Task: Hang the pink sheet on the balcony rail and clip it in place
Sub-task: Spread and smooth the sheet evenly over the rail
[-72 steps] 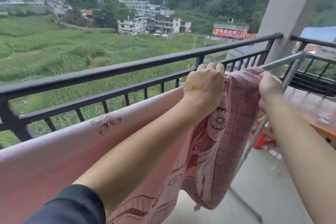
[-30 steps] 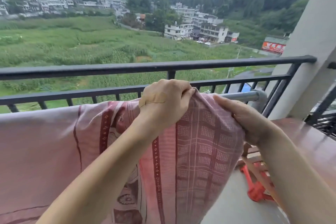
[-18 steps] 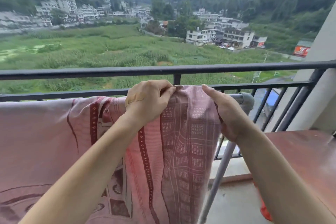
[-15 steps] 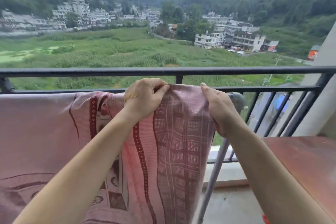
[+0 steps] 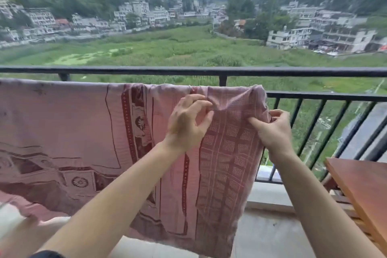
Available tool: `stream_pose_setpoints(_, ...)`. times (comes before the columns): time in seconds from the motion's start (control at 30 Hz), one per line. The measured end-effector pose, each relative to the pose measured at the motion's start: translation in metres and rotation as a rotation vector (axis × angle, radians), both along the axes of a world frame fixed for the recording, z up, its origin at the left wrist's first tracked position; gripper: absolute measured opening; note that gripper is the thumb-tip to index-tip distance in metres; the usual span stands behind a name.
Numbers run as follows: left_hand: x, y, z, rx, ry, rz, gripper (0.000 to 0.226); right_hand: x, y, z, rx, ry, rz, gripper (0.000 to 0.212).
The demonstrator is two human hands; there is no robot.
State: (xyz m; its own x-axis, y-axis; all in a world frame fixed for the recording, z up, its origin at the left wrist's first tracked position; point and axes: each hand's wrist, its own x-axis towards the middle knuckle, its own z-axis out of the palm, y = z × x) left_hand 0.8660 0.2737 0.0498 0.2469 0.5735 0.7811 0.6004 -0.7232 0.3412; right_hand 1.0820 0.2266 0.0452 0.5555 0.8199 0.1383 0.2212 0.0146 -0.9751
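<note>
Draped just inside the black balcony rail [image 5: 209, 71], hanging well below its top bar: pink sheet [image 5: 83, 142] with dark red patterns. Right of the sheet, wooden counter [image 5: 364, 182]. Pinching a fold near the sheet's top: left hand [image 5: 186, 123]. Gripping the sheet's right edge: right hand [image 5: 272, 130].

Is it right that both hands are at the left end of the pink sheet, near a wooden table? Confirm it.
Not quite. In the head view the left hand and right hand pinch the pink sheet at its right end, not its left. The wooden table is indeed nearby.
</note>
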Motion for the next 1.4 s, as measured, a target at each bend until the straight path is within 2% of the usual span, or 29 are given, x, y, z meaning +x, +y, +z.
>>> stream_pose_setpoints(0.07, -0.030, 0.011, -0.001, 0.104, 0.015, 0.191, 0.021, -0.002, 0.000, -0.003, 0.027, -0.164, -0.044, 0.076)
stream_pose_setpoints(0.1, -0.046, 0.021, 0.001, 0.107, 0.014, 0.293, 0.024, -0.006, 0.000, -0.003, 0.071, -0.272, -0.076, 0.076)
stream_pose_setpoints(0.2, -0.102, 0.059, 0.006, 0.006, 0.004, 0.535, 0.035, -0.032, 0.004, 0.007, 0.274, -0.591, -0.169, 0.060)
stream_pose_setpoints(0.27, -0.139, 0.084, 0.011, -0.116, 0.111, 0.627, 0.052, -0.054, 0.014, 0.019, 0.317, -0.774, -0.143, 0.052)
stream_pose_setpoints(0.33, -0.171, 0.102, 0.018, -0.218, 0.267, 0.652, 0.066, -0.079, 0.027, 0.031, 0.294, -0.898, -0.077, 0.050)
stream_pose_setpoints(0.43, -0.199, 0.109, 0.025, -0.155, 0.418, 0.591, 0.072, -0.110, 0.059, 0.039, 0.178, -1.122, -0.003, 0.059)
stream_pose_setpoints(0.53, -0.214, 0.115, 0.025, -0.079, 0.485, 0.556, 0.072, -0.105, 0.075, 0.033, 0.090, -1.310, -0.107, 0.069)
stream_pose_setpoints(0.63, -0.230, 0.124, 0.018, -0.019, 0.466, 0.546, 0.069, -0.077, 0.071, 0.023, 0.153, -1.340, -0.259, 0.066)
stream_pose_setpoints(0.77, -0.242, 0.129, -0.004, 0.088, 0.391, 0.554, 0.059, -0.069, 0.074, 0.017, 0.143, -1.344, -0.282, 0.062)
stream_pose_setpoints(0.87, -0.234, 0.123, -0.016, 0.084, 0.253, 0.566, 0.052, -0.071, 0.075, 0.006, 0.184, -1.286, -0.280, 0.060)
stream_pose_setpoints(1.0, -0.220, 0.099, -0.038, 0.035, -0.016, 0.546, 0.051, -0.099, 0.058, -0.044, 0.310, -1.088, -0.261, 0.066)
stream_pose_setpoints(1.1, -0.208, 0.072, -0.077, -0.131, -0.225, 0.584, 0.058, -0.140, 0.043, -0.104, 0.268, -0.927, -0.089, 0.074)
stream_pose_setpoints(1.23, -0.206, 0.048, -0.136, -0.604, -0.364, 0.687, 0.094, -0.184, 0.027, -0.157, 0.016, -0.720, 0.154, 0.066)
stream_pose_setpoints(1.3, -0.215, 0.048, -0.158, -0.800, -0.372, 0.740, 0.108, -0.200, 0.027, -0.168, -0.106, -0.682, 0.250, 0.065)
stream_pose_setpoints(1.4, -0.233, 0.057, -0.172, -0.865, -0.333, 0.788, 0.118, -0.227, 0.037, -0.170, -0.133, -0.653, 0.324, 0.067)
